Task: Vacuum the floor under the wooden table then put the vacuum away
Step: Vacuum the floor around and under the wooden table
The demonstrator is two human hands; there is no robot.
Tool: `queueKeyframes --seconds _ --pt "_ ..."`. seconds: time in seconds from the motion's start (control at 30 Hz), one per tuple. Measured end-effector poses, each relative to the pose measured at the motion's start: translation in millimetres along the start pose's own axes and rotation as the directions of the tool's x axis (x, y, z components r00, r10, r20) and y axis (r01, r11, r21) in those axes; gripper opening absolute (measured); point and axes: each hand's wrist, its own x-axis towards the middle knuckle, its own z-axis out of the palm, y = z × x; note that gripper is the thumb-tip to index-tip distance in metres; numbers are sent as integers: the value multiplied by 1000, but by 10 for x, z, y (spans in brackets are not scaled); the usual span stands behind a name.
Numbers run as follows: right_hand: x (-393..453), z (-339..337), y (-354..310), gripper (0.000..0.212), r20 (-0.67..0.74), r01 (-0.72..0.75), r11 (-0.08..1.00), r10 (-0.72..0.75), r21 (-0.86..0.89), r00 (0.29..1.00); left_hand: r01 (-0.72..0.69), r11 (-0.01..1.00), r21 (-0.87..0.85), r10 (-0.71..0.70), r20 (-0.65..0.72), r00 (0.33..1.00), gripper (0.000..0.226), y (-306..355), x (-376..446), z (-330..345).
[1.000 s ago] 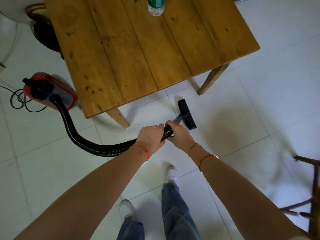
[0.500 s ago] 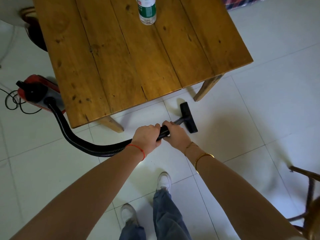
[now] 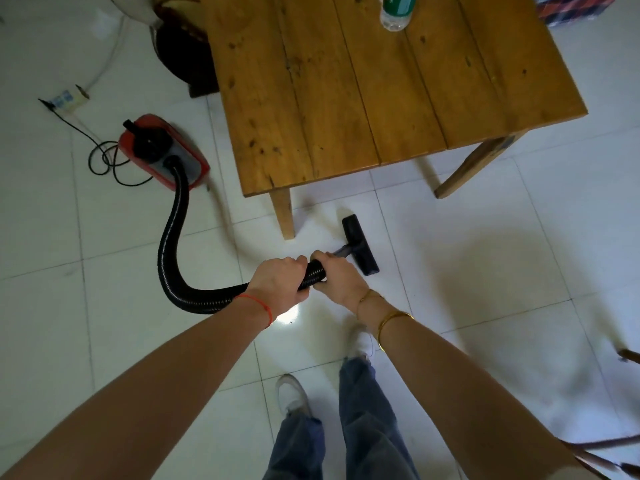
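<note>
Both my hands, left [image 3: 278,284] and right [image 3: 337,277], grip the hose [image 3: 169,244] (steadier so) to steer the nozzle [image 3: 360,244] under the surface [image 3: 363,81].

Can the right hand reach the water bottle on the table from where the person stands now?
Probably not. The right hand grips the vacuum hose low near the floor, and the water bottle stands at the far side of the wooden table, across the whole tabletop.

A red canister vacuum [image 3: 162,150] sits on the white tile floor [image 3: 485,271] left of the wooden table [image 3: 363,81]; its black ribbed hose [image 3: 169,244] curves to a flat black nozzle [image 3: 360,244] lying just before the table's near edge.
</note>
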Motion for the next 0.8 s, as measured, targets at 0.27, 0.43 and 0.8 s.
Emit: queueKeyframes --seconds 0.27,0.43,0.8 --pt "-79 815 -772 30 20 45 998 -46 34 999 49 999 7 -49 48 998 31 -651 -826 294" --pt "-104 1077 -1029 30 27 52 998 -53 30 998 66 998 11 -67 53 996 31 -849 -1116 376" --pt "-207 859 -515 31 0 70 997 -70 39 998 38 998 -47 -37 36 999 32 -416 -855 371"
